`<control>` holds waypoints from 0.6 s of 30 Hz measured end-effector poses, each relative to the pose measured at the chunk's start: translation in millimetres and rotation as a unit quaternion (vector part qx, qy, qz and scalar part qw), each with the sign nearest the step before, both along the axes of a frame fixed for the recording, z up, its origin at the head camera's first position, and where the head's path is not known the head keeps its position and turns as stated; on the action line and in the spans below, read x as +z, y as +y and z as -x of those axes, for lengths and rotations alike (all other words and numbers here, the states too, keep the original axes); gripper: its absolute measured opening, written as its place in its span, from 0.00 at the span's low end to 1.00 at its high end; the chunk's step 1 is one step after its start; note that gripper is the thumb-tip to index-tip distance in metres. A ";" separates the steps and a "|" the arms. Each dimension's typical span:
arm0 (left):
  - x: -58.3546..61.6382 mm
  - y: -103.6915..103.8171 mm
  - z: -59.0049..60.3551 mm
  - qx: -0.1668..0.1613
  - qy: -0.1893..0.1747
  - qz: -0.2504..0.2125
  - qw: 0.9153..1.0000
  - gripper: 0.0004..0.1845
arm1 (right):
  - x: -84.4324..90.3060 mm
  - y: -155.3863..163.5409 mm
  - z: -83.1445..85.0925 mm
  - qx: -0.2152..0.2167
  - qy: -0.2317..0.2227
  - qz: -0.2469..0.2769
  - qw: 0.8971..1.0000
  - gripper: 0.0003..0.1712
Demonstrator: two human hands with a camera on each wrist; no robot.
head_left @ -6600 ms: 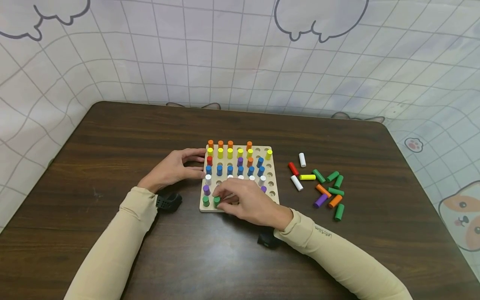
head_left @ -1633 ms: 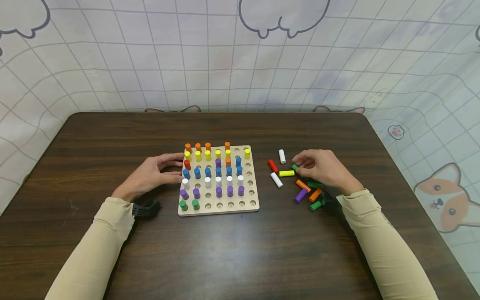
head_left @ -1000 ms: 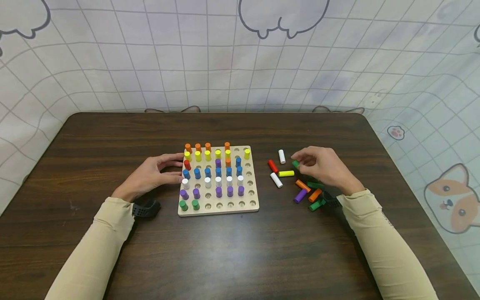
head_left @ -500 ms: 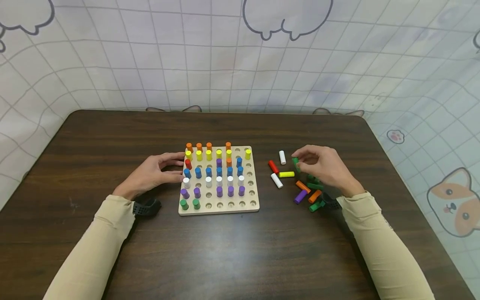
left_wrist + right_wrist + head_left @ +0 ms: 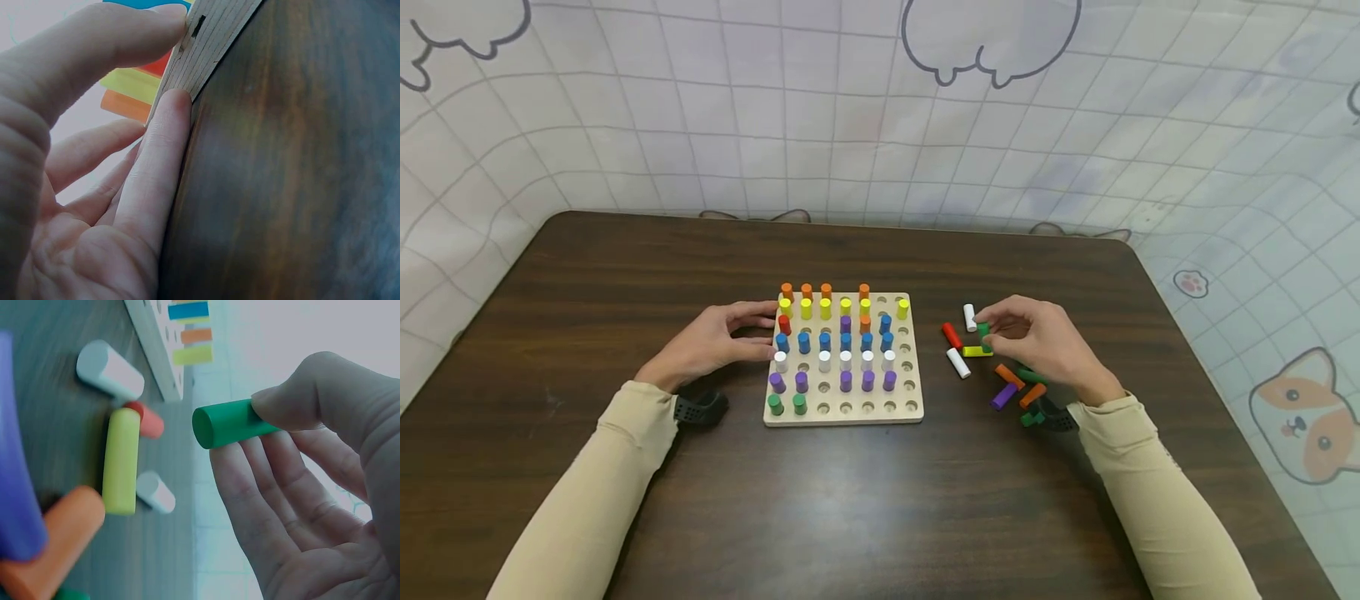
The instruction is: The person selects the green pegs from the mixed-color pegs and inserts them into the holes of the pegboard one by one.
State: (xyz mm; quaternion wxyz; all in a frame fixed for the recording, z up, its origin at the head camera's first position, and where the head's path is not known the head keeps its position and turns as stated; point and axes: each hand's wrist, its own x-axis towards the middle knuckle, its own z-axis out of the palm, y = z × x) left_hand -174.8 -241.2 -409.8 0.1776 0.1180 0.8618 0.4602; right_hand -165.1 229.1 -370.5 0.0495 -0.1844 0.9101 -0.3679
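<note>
- Right hand (image 5: 1037, 333): thumb and fingertips pinch a green peg (image 5: 231, 422), gap narrowed to its thickness; peg raised off the table (image 5: 850, 517), right of the board, by the loose yellow peg (image 5: 976, 352) in the head view.
- Left hand (image 5: 715, 342): fingers relaxed, thumb set wide of them; tips touch the left edge of the wooden pegboard (image 5: 878, 419), which lies flat.
- Board, near row: two upright green pegs (image 5: 800, 404) at the left end, holes to their right; next row back, five purple pegs (image 5: 846, 381); then five white pegs (image 5: 824, 362); then six blue pegs (image 5: 824, 342); a mixed row behind; then yellow pegs (image 5: 825, 308); orange pegs (image 5: 826, 292) farthest.
- Loose on the table, right of the board: two white, one red peg (image 5: 952, 335), two orange, one purple peg (image 5: 1003, 396), some green, partly hidden by hand and wrist.
- Both forearms in pale sleeves (image 5: 587, 483); a dark device (image 5: 702, 410) at each wrist; grid-patterned cloth (image 5: 865, 150) behind.
</note>
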 end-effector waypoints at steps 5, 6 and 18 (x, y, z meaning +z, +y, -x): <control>-0.4 0.8 1.0 -0.002 0.003 -0.010 1.000 0.44 | 2.8 -10.6 -5.5 0.010 -0.007 0.020 1.000 0.14; -0.5 0.7 0.9 -0.002 0.004 -0.010 1.000 0.44 | 2.9 -12.9 -6.2 0.013 -0.010 0.025 1.000 0.14; -2.3 -0.1 -0.6 -0.004 0.004 -0.020 1.000 0.43 | 5.8 -42.8 -14.2 0.063 0.000 0.073 0.995 0.13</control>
